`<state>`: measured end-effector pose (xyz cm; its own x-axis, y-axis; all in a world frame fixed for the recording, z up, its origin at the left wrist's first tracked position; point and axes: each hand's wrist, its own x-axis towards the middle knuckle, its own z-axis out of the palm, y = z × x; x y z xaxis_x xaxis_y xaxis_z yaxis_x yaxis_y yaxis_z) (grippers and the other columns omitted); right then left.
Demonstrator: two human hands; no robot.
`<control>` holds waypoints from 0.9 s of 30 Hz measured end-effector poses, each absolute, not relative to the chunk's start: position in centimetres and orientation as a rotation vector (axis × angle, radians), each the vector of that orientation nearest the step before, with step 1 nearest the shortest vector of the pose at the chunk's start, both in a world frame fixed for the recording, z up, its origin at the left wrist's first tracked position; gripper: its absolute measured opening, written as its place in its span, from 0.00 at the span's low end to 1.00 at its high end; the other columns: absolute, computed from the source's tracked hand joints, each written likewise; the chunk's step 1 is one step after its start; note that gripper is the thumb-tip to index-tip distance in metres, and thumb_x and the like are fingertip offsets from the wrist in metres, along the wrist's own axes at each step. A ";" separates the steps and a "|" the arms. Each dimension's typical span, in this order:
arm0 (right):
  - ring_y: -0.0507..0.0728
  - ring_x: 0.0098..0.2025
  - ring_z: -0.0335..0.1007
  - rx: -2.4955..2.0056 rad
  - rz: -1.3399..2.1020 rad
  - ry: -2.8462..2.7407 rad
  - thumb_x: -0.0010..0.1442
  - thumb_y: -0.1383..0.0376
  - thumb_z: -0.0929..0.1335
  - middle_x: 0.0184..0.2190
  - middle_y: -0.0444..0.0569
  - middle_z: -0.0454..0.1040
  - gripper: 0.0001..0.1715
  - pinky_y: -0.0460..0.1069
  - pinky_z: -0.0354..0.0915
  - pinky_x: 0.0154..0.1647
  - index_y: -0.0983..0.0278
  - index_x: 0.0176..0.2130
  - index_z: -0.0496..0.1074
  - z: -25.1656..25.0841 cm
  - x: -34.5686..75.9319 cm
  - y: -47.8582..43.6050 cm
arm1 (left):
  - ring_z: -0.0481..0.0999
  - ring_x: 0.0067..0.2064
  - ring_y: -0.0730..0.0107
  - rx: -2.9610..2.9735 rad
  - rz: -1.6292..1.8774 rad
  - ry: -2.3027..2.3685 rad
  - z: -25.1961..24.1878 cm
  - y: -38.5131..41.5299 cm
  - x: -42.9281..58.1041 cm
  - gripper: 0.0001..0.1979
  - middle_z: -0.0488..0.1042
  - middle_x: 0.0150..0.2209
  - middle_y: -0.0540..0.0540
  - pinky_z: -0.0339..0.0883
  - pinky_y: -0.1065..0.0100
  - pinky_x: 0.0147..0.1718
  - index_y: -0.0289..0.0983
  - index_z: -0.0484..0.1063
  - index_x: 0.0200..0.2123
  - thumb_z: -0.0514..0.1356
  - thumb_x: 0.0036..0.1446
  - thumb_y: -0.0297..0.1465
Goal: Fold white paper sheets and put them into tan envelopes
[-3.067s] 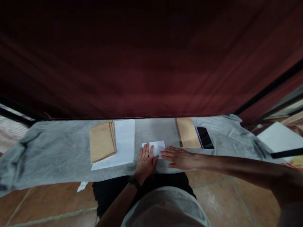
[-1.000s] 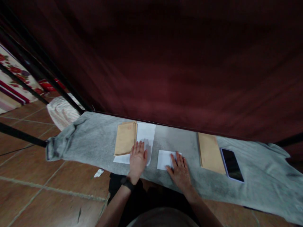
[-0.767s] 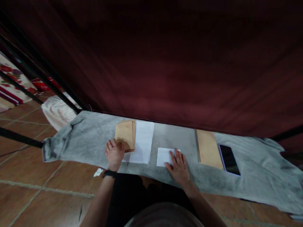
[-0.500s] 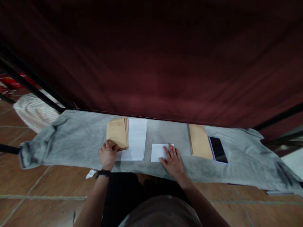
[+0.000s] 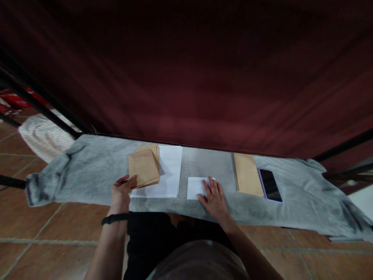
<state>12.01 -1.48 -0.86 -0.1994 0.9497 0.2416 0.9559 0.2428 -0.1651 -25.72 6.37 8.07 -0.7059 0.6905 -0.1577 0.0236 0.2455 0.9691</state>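
Note:
My left hand [image 5: 122, 189] pinches the near left corner of a brown paper envelope [image 5: 142, 167], which is lifted at a tilt above the other envelopes [image 5: 156, 149] of its pile. Beneath that pile lies a stack of white paper [image 5: 170, 171]. My right hand [image 5: 214, 198] rests flat, fingers spread, on the right part of a small white folded-looking paper [image 5: 194, 188]. That paper lies on the grey cloth [image 5: 204, 159] and is partly hidden under my fingers.
A second pile of brown envelopes [image 5: 247, 175] lies to the right, beside a phone [image 5: 270, 186] with a pale purple edge. A dark red curtain [image 5: 186, 97] hangs behind the cloth. Black bars [image 5: 346, 144] stand at both sides, and a striped cloth [image 5: 46, 136] hangs at left.
My left hand has moved left and picked up the top envelope by its corner, turning it off the pile. The right hand stays on the small white paper.

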 end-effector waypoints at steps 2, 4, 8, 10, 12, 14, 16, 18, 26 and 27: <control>0.69 0.72 0.44 -1.779 -0.022 -2.237 0.68 0.46 0.61 0.72 0.60 0.48 0.41 0.67 0.47 0.68 0.63 0.70 0.53 -0.9 12.0 -1.5 | 0.74 0.25 0.69 0.560 1.438 1.802 8.5 6.2 -24.8 0.10 0.70 0.21 0.52 0.70 0.68 0.26 0.36 0.69 0.26 0.69 0.45 0.28; 0.70 0.72 0.44 -1.791 -0.017 -2.244 0.68 0.46 0.62 0.72 0.61 0.47 0.41 0.68 0.47 0.68 0.64 0.70 0.53 -0.9 12.0 -1.5 | 0.74 0.25 0.71 0.500 1.376 1.683 8.4 5.9 -23.0 0.11 0.70 0.20 0.53 0.69 0.71 0.24 0.37 0.67 0.23 0.68 0.45 0.26; 0.70 0.72 0.44 -1.793 -0.024 -2.244 0.68 0.47 0.62 0.72 0.61 0.47 0.41 0.67 0.47 0.68 0.63 0.71 0.52 -0.8 12.0 -1.6 | 0.73 0.23 0.77 0.390 1.379 1.515 6.7 5.8 -17.2 0.17 0.69 0.19 0.55 0.70 0.75 0.26 0.39 0.60 0.19 0.69 0.43 0.24; 0.69 0.72 0.45 -1.799 -0.031 -2.248 0.68 0.47 0.62 0.72 0.61 0.47 0.40 0.67 0.47 0.68 0.63 0.70 0.53 -0.6 12.0 -1.6 | 0.75 0.25 0.75 0.353 1.375 1.457 5.6 5.7 -14.3 0.16 0.71 0.19 0.54 0.73 0.73 0.30 0.38 0.61 0.19 0.68 0.42 0.23; 0.69 0.72 0.45 -1.804 -0.038 -2.253 0.68 0.47 0.62 0.72 0.61 0.47 0.40 0.66 0.47 0.68 0.64 0.70 0.54 -0.5 12.0 -1.6 | 0.78 0.27 0.73 0.332 1.380 1.416 4.7 5.6 -12.2 0.15 0.72 0.20 0.54 0.75 0.71 0.34 0.38 0.62 0.18 0.68 0.41 0.23; 0.69 0.72 0.45 -1.802 -0.046 -2.252 0.68 0.48 0.62 0.72 0.61 0.47 0.39 0.66 0.47 0.68 0.64 0.70 0.55 -0.5 12.0 -1.6 | 0.79 0.30 0.72 0.337 1.385 1.384 4.1 5.2 -11.2 0.14 0.73 0.20 0.54 0.76 0.69 0.39 0.38 0.63 0.19 0.67 0.41 0.23; 0.69 0.72 0.46 -1.794 -0.054 -2.248 0.68 0.48 0.63 0.72 0.62 0.48 0.40 0.66 0.47 0.68 0.64 0.70 0.55 -0.5 12.0 -1.6 | 0.80 0.32 0.70 0.363 1.380 1.362 3.8 4.5 -11.1 0.11 0.75 0.22 0.53 0.76 0.67 0.42 0.39 0.66 0.20 0.67 0.43 0.25; 0.70 0.71 0.47 -1.787 -0.062 -2.243 0.68 0.48 0.63 0.72 0.63 0.49 0.40 0.66 0.47 0.68 0.64 0.70 0.55 -0.5 11.9 -1.6 | 0.81 0.34 0.68 0.407 1.363 1.352 3.7 3.4 -11.3 0.08 0.77 0.24 0.51 0.76 0.65 0.43 0.39 0.69 0.22 0.67 0.45 0.28; 0.69 0.72 0.45 -1.775 -0.088 -2.244 0.70 0.54 0.61 0.73 0.60 0.46 0.36 0.68 0.49 0.67 0.63 0.71 0.52 -0.8 12.1 -1.7 | 0.79 0.50 0.58 1.107 1.173 1.427 3.3 -1.5 -6.2 0.15 0.81 0.45 0.42 0.71 0.55 0.54 0.39 0.77 0.43 0.59 0.61 0.42; 0.70 0.72 0.44 -1.757 -0.100 -2.269 0.70 0.55 0.62 0.73 0.61 0.45 0.36 0.68 0.49 0.67 0.63 0.71 0.52 -1.0 12.2 -1.8 | 0.74 0.58 0.58 1.420 1.080 1.429 3.1 -1.8 -5.0 0.18 0.78 0.53 0.41 0.66 0.53 0.60 0.40 0.75 0.50 0.56 0.64 0.43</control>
